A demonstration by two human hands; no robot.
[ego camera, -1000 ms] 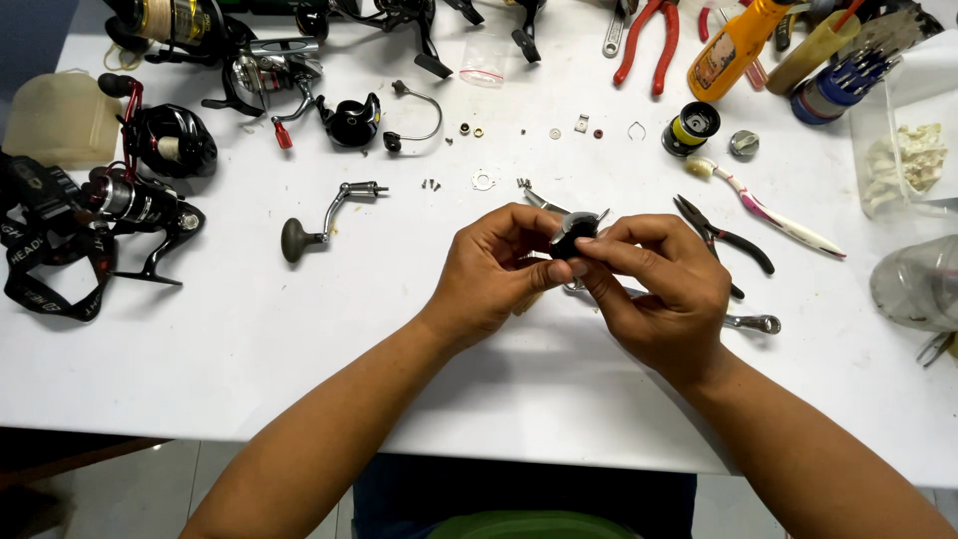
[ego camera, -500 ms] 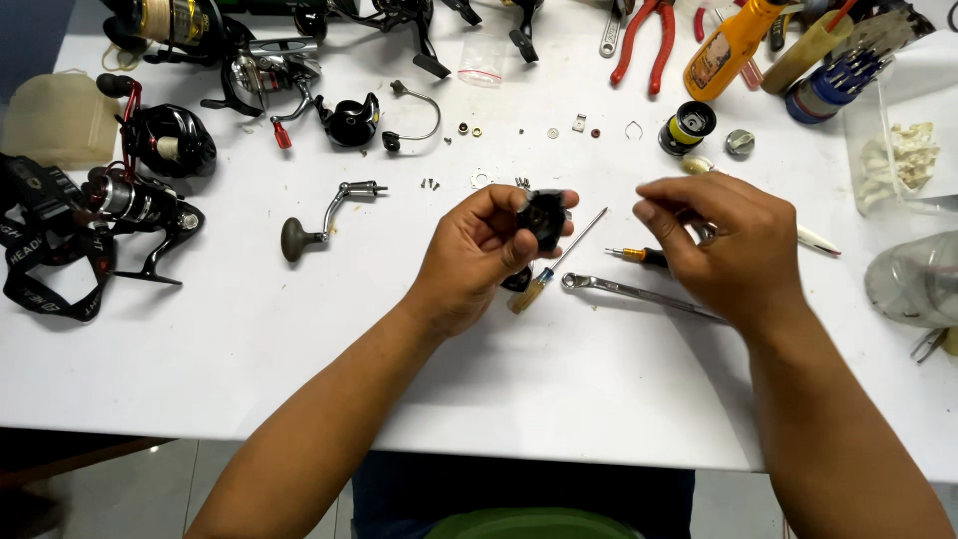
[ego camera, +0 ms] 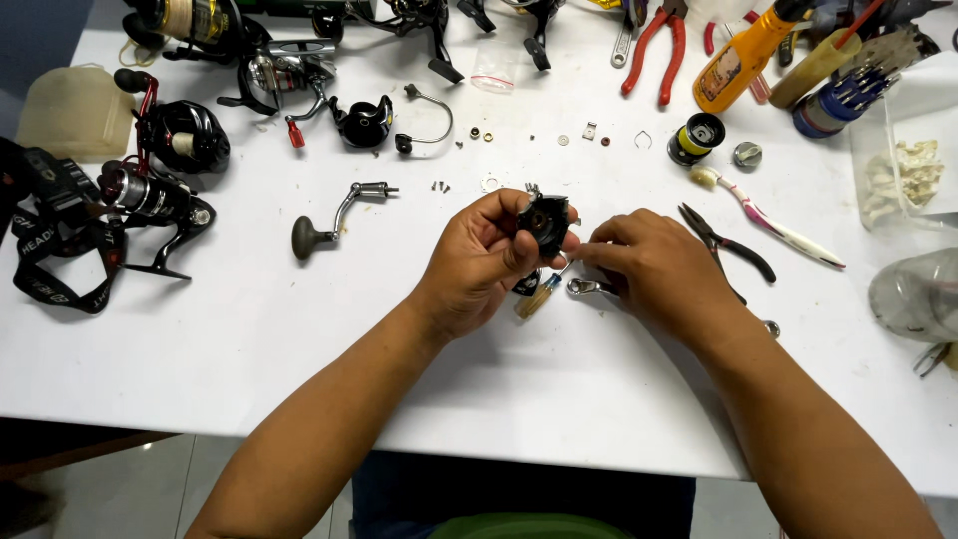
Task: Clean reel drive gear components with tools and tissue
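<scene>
White worktop (ego camera: 249, 329), crowded with reel parts. Left hand (ego camera: 479, 262) holds a black reel body (ego camera: 545, 222) in a closed grip above it; right hand (ego camera: 654, 268) pinches something tiny at its edge. Tiny screws (ego camera: 440, 186) lie near: a slip could drop and lose the piece among them.

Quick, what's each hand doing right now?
Left hand: closed, holding a black reel part.
Right hand: fingers pinched at that part; what they hold cannot be told.
</scene>
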